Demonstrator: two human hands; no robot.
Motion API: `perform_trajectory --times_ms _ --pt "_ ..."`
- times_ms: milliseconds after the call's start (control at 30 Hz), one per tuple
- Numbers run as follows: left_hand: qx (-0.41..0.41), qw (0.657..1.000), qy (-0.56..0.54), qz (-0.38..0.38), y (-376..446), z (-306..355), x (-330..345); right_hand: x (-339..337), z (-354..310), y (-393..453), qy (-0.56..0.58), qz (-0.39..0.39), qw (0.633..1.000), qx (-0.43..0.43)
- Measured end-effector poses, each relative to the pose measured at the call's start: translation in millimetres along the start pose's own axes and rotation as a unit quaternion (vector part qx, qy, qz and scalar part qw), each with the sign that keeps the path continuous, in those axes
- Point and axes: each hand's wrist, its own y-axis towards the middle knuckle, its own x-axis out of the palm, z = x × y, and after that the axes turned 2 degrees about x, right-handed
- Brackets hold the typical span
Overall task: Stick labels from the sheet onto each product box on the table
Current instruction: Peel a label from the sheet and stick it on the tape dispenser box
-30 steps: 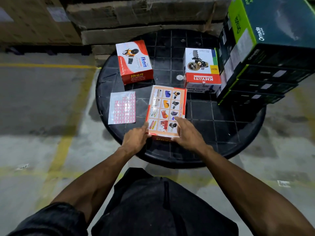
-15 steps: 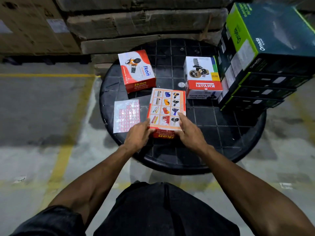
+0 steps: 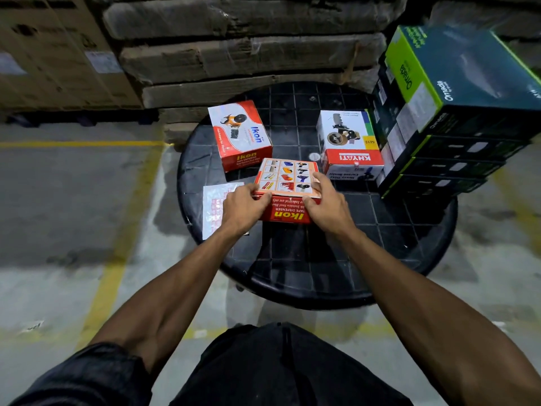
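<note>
both hands, left hand (image 3: 244,208) and right hand (image 3: 325,205), grip the ikon box (image 3: 288,186) by its near corners; light, stiff carton, probably crushable; hold its edges.

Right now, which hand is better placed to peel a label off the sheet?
Left, probably. The left hand grips the box directly beside the label sheet; the right hand is across the box.

Red Ikon box (image 3: 288,200) tilted, label sheet (image 3: 215,206) flat beside
</note>
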Motion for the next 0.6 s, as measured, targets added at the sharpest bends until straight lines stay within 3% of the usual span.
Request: perform_trajectory --times_ms 267,400,500,600 --pt "0.013 1.000 -0.010 0.011 1.5 2.1 -5.2 1.2 -7.5 3.5 0.013 0.014 1.000 0.019" --pt "0.111 0.994 -0.016 0.001 -6.6 -0.5 -6.2 -0.4 -9.8 4.1 0.018 0.036 0.999 0.014" --pt "0.206 0.977 0.052 -0.013 -8.4 -11.3 -3.1 -4.9 -13.4 7.1 0.025 0.043 0.999 0.011" --pt "0.237 0.966 0.102 -0.027 -4.5 -18.6 -2.1 -8.4 -16.7 9.0 0.010 0.040 0.999 0.010"
